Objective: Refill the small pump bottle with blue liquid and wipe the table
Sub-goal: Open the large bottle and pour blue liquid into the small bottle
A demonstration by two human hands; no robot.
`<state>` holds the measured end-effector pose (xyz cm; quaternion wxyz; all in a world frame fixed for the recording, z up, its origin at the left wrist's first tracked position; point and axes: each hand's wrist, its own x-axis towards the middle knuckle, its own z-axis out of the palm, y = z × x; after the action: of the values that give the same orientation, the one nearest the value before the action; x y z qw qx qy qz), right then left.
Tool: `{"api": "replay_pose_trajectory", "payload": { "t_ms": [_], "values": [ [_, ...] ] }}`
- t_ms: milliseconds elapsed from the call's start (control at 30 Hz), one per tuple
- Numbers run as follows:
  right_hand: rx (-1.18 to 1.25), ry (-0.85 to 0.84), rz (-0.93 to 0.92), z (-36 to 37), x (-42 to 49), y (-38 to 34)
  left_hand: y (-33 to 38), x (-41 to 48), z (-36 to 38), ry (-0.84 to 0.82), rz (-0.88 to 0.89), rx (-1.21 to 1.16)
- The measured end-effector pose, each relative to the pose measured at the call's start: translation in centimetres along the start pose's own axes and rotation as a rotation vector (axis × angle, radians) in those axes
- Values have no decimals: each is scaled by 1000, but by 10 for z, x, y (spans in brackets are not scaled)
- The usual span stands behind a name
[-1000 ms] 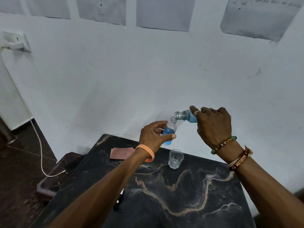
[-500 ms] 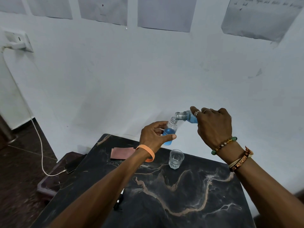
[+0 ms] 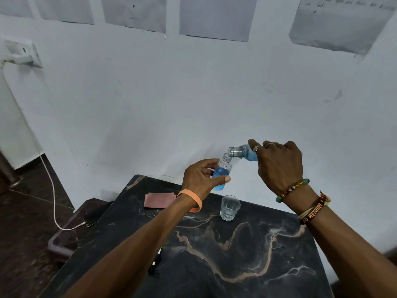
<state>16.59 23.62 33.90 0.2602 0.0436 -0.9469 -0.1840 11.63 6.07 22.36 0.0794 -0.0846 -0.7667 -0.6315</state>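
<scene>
Two bottles nearly meet mouth to mouth at centre frame, above the counter's (image 3: 257, 265) far edge. Your left grip (image 3: 199, 179) pinches the small bottle (image 3: 225, 163), near upright, neck leaning toward upper right, blue liquid (image 3: 221, 173) in its lower half. Your right grip (image 3: 279, 164) clasps the larger bottle (image 3: 241, 152), long axis near horizontal, mouth pointing left over the small neck.

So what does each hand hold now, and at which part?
The left hand grips the small bottle around its body, thumb in front. The right hand holds the larger tilted bottle by its body; its neck is free.
</scene>
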Motion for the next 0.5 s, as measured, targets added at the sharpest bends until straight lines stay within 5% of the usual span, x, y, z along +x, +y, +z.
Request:
{"api": "replay_pose_trajectory", "payload": {
  "t_ms": [500],
  "values": [
    [30,90,-2,8,2,2,-6,4,4,4,11,13]
  ]
}}
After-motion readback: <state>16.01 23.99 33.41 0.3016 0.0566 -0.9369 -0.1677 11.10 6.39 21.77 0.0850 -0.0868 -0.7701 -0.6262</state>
